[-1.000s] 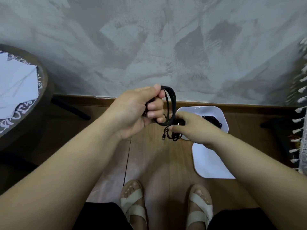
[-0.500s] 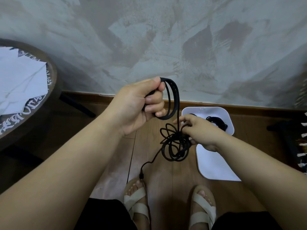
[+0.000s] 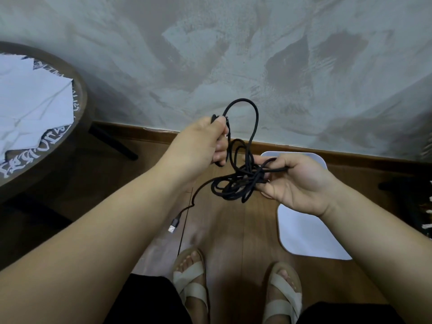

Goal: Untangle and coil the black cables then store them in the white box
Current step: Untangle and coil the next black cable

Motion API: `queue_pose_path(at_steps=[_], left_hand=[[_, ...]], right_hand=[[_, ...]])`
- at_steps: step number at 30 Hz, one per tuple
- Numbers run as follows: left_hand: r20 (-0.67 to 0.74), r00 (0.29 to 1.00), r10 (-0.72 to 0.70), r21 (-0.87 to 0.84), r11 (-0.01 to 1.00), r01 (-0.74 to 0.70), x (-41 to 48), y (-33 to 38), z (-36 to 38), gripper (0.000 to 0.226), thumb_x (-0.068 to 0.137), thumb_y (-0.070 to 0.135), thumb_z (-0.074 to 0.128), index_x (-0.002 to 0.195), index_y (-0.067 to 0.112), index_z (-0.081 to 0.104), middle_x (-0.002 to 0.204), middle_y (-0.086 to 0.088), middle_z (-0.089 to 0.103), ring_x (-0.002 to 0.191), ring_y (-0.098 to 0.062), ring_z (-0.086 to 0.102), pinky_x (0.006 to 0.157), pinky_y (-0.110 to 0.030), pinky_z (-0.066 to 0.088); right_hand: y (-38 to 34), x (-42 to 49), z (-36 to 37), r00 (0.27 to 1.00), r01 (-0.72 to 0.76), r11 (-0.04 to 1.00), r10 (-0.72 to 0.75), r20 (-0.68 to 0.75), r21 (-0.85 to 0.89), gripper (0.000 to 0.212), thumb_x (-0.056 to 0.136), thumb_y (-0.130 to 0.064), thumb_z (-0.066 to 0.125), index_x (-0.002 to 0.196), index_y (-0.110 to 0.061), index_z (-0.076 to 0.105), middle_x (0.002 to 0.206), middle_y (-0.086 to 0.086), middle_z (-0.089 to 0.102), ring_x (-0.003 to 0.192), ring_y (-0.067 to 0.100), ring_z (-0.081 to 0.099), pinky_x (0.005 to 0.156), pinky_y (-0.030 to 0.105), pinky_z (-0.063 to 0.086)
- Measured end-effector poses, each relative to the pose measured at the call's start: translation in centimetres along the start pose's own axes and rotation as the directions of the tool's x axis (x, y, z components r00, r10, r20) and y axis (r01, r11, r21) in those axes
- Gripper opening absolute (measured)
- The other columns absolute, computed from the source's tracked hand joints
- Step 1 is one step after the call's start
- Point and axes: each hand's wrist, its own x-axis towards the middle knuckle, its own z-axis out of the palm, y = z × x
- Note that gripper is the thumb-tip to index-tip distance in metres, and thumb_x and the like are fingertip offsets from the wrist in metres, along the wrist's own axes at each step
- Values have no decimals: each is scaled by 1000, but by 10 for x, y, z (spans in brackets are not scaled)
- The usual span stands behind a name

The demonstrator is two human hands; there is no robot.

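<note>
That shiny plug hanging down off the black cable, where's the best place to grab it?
Probably pinch the plug by its dark sleeve, just above the metal tip, coming from the side. It dangles free below the black cable tangle with the tip pointing down, so the sleeve is open all round.

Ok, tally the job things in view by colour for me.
Black: 1, the cable tangle
White: 2, the box and the lid
Total: 3
</note>
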Motion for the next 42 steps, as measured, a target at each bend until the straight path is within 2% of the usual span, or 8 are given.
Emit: queue_pose_path(at_steps=[6, 13, 17, 24, 30, 34, 37, 42], left_hand=[[60, 996, 67, 120, 990, -74, -2, -7, 9, 30, 103, 17, 30, 75, 13, 42, 41, 10, 33, 40, -9, 30, 54, -27, 38], [41, 994, 99, 86, 991, -102, -2, 4, -3, 31, 102, 13, 30, 73, 12, 42, 39, 11, 30, 34, -6, 27, 46, -22, 34], [4, 999, 49, 181, 982, -49, 3, 6, -18, 30, 100, 11, 33, 71, 13, 42, 37, 11, 30, 32, -6, 27, 43, -23, 30], [-77, 994, 79, 330, 943, -49, 7, -5, -26, 28, 97, 15, 38, 72, 15, 49, 37, 10, 34, 37, -6, 28, 51, -31, 26], [73, 996, 61, 279, 957, -79, 4, -2, -30, 29, 98, 9, 36, 71, 12, 45, 41, 9, 29, 37, -9, 25, 48, -28, 24], [67, 997, 23, 259, 965, -40, 3, 0, -22, 29, 98, 8, 34, 70, 12, 44, 40, 9, 29, 34, -8, 26, 45, -26, 28], [66, 998, 0, 253, 967, -16, 4, -1, -15, 29, 97, 9, 34, 70, 13, 43, 38, 9, 29, 33, -7, 27, 44, -25, 29], [61, 998, -32, 331, 943, 10, -1, -8, -5, 28, 99, 16, 38, 75, 15, 51, 38, 10, 33, 36, -6, 30, 48, -26, 31]], right_hand=[[2, -7, 6, 993, 101, 994, -98, 65, -48, 32, 58, -17, 73, 85, -1, 74, 90, 15, 70, 82, 22, 70, 74, 29, 59], [3, -6, 3, 962, 180, 921, -237, -132, -345, 21, 70, -18, 64, 87, -7, 62, 95, 13, 70, 81, 26, 67, 75, 37, 57], [0, -8, -3, 847, 215, 775, -451, -281, -594, 15, 83, -21, 66, 88, -8, 68, 85, 3, 73, 76, 15, 67, 76, 30, 53], [-10, -11, -7, 816, 230, 622, -542, -199, -749, 18, 94, -22, 54, 87, -25, 70, 89, -1, 74, 84, 15, 70, 81, 32, 55], [-17, -7, -11, 843, 212, 771, -455, -287, -601, 22, 99, -18, 44, 85, -12, 60, 91, 10, 72, 83, 27, 66, 80, 44, 54], [-18, -9, -12, 928, 129, 828, -295, -229, -546, 26, 77, -29, 65, 90, -7, 61, 86, 11, 67, 72, 18, 66, 72, 33, 55], [-16, -9, -11, 936, 162, 858, -290, -199, -488, 26, 61, -10, 70, 86, -10, 62, 83, 8, 67, 70, 16, 66, 68, 25, 57], [-16, -5, -8, 907, 214, 849, -357, -225, -483, 21, 80, 14, 58, 86, -6, 59, 85, 15, 64, 68, 19, 66, 71, 27, 57]])
